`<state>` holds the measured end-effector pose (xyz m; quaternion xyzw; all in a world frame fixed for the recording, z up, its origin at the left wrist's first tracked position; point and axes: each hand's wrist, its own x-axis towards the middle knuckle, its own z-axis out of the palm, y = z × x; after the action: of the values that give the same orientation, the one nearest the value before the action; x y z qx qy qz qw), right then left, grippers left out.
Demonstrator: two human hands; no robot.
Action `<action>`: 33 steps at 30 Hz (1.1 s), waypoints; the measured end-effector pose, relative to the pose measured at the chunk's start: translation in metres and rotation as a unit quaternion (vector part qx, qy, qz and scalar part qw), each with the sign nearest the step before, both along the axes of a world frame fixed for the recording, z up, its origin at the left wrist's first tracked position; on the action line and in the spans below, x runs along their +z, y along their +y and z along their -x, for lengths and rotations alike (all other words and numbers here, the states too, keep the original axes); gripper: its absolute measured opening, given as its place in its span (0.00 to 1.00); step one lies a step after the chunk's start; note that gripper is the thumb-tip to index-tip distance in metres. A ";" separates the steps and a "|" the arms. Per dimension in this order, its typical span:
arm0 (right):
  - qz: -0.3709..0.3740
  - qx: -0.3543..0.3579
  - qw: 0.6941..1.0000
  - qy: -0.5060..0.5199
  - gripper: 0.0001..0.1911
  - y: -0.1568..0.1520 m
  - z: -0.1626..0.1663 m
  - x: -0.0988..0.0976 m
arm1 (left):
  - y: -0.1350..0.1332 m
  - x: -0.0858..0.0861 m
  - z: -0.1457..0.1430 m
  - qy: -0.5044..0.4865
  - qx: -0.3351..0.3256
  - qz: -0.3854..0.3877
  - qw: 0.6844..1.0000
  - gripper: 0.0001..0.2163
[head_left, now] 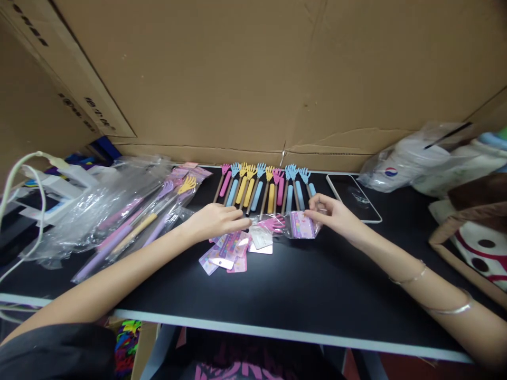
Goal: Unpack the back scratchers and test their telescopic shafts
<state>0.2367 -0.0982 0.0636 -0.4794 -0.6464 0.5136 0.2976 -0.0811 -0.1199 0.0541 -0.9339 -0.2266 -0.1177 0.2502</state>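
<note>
A clear plastic bag lies between my hands, with a pink hand-shaped back scratcher head (272,224) and a purple-pink printed card (302,225) showing in it. My right hand (332,215) pinches the bag's right end, beside the card. At the left end, my left hand (219,219) has its fingers closed on the bagged back scratcher, whose handle is hidden. Below my left hand is a loose pile of printed cards (233,250). Just beyond my hands, several back scratchers (253,190) in pink, blue and yellow lie in a row.
Bagged back scratchers (130,232) and clear plastic bags (130,184) lie at left, near a white cable (39,211). A phone (352,198) lies right of the row. A bagged drink cup (412,158) and a fabric bag (475,232) stand at right. Cardboard (237,79) walls the back.
</note>
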 end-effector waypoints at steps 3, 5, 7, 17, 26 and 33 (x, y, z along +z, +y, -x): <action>-0.145 -0.006 0.987 -0.065 0.15 -0.003 0.003 0.000 | -0.003 0.005 -0.006 -0.056 0.085 0.121 0.987 0.17; -0.238 -0.016 0.965 -0.112 0.10 -0.008 0.007 0.003 | -0.004 0.014 -0.016 -0.091 0.127 0.195 0.968 0.24; -0.304 -0.014 0.941 -0.150 0.07 -0.013 0.013 0.007 | -0.001 0.021 -0.032 -0.124 0.145 0.252 0.949 0.24; -0.441 0.016 0.846 -0.298 0.08 -0.031 0.022 0.013 | 0.023 0.021 -0.095 -0.194 0.096 0.382 0.898 0.11; -0.198 0.007 0.978 -0.068 0.20 -0.029 0.007 0.015 | 0.026 0.014 -0.091 -0.280 0.072 0.377 0.880 0.08; -0.224 0.082 0.963 -0.124 0.14 -0.023 -0.004 0.006 | 0.026 0.013 -0.090 -0.299 0.057 0.372 0.877 0.09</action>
<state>0.2403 -0.1214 0.0698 -0.4055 -0.8139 0.3146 0.2722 0.0093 -0.0935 0.0671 -0.8642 -0.3701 -0.2838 -0.1890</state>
